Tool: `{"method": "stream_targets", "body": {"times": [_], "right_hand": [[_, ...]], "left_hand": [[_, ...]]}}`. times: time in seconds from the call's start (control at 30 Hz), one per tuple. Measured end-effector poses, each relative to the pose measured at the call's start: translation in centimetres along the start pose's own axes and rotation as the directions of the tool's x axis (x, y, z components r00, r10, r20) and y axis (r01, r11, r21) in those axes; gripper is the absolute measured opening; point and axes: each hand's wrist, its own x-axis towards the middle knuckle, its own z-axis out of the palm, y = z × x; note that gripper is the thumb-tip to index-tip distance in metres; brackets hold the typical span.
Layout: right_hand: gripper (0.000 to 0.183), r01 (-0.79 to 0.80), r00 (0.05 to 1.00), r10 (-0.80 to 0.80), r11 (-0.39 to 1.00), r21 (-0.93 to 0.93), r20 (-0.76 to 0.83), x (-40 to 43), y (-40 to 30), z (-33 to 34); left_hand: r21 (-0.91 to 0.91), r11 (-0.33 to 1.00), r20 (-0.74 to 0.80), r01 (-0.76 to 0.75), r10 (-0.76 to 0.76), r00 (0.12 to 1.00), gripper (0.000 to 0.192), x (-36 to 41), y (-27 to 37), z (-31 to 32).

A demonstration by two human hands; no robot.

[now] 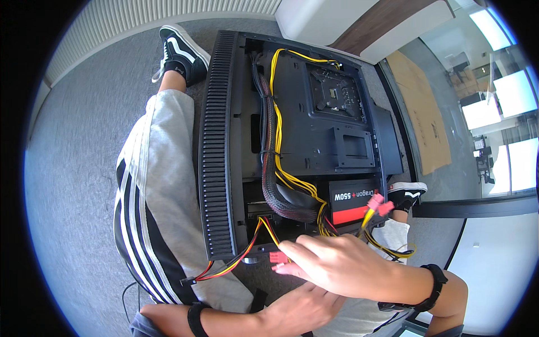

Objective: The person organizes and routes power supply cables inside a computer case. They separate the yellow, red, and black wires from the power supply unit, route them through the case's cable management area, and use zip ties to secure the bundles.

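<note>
An open black computer case [290, 139] lies between my legs, its cable side facing me. My right hand [337, 263] is over the case's near edge, its fingers on power cables that end in red connectors [278, 257]. Just below it, my left hand [299, 307] is partly covered, so its fingers and grip are hidden. More red connectors [381, 205] on yellow and black wires stick up beside the power supply [353, 202]. A black connector [188, 281] on red, yellow and black wires hangs over my trouser leg. A sleeved cable bundle [267, 147] runs through the case, tied beside yellow wires [278, 122].
My shoes [181, 54] flank the case on the grey carpet [84, 168]. A white and wood-coloured piece of furniture [320, 25] stands beyond it. At the right are a glass partition and flat cardboard [421, 122]. A thin black cable lies near my left forearm.
</note>
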Motion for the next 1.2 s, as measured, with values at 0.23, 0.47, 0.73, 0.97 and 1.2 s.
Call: {"method": "stream_targets", "body": {"times": [0.23,0.47,0.73,0.97,1.2], "right_hand": [[0.029,-0.119,0.976,0.103,0.99,-0.069,-0.193,0.5,2.0,-0.3],[0.033,-0.12,0.983,0.099,0.984,-0.134,-0.158,0.6,2.9,-2.3],[0.047,-0.046,0.999,0.046,0.998,0.034,-0.015,0.0,2.9,-2.7],[0.033,-0.102,0.994,0.106,0.929,0.356,0.009,-1.1,2.9,-3.4],[0.038,-0.139,0.989,0.142,0.845,0.517,0.033,-2.7,3.3,-4.0]], "left_hand": [[-0.03,0.998,-0.059,0.046,-0.048,0.997,0.046,0.1,-0.9,-2.8],[-0.108,0.994,-0.562,-0.028,-0.038,0.826,0.035,0.7,-2.6,-3.3],[-0.2,0.98,-0.464,0.0,-0.095,0.881,0.038,-0.2,-2.1,-3.6],[-0.231,0.968,-0.207,-0.099,0.051,0.977,0.029,0.2,-2.5,-2.2],[-0.788,0.608,-0.259,0.1,-0.473,0.842,0.019,0.0,-3.6,-3.9]]}}
